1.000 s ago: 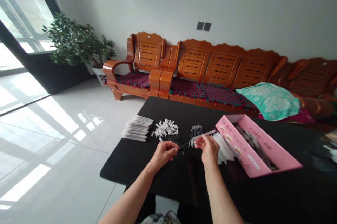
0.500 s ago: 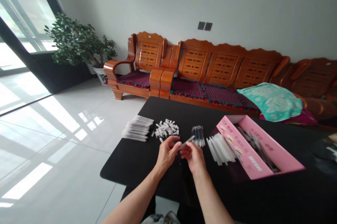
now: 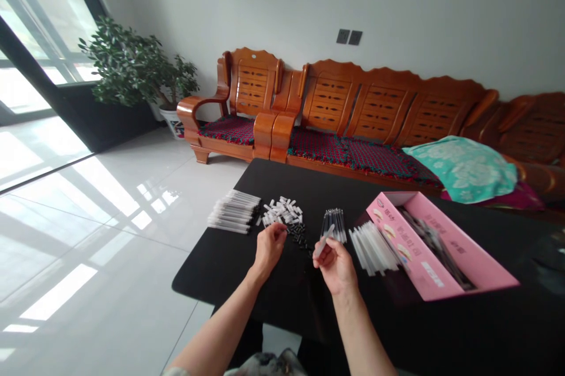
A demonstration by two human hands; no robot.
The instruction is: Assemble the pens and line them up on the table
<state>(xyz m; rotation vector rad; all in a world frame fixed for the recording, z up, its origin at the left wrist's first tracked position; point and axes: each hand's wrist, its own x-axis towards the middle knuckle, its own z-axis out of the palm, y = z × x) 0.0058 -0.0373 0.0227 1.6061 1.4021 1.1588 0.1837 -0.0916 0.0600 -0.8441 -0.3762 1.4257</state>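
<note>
My right hand [image 3: 336, 260] is closed around a clear pen barrel [image 3: 323, 240], which points up and away over the black table [image 3: 229, 276]. My left hand [image 3: 269, 243] reaches to the near edge of a heap of small white caps [image 3: 282, 212] and black end pieces [image 3: 298, 230], its fingers curled down; what they hold, if anything, is hidden. A stack of assembled white pens [image 3: 233, 212] lies left of the heap. Thin refills [image 3: 335, 220] and a fan of clear barrels [image 3: 373, 246] lie to the right.
An open pink box [image 3: 445, 267] with dark items inside sits on the table's right. Beyond stand a wooden armchair [image 3: 233, 105] and a long wooden sofa [image 3: 397, 123] with a teal cloth [image 3: 463, 167]. A potted plant [image 3: 132, 73] stands by the window; white tiled floor [image 3: 88, 235] lies left.
The hands were together at the barrel, then parted. My left hand has moved away to the cap heap, while my right hand keeps the barrel and tilts it more upright.
</note>
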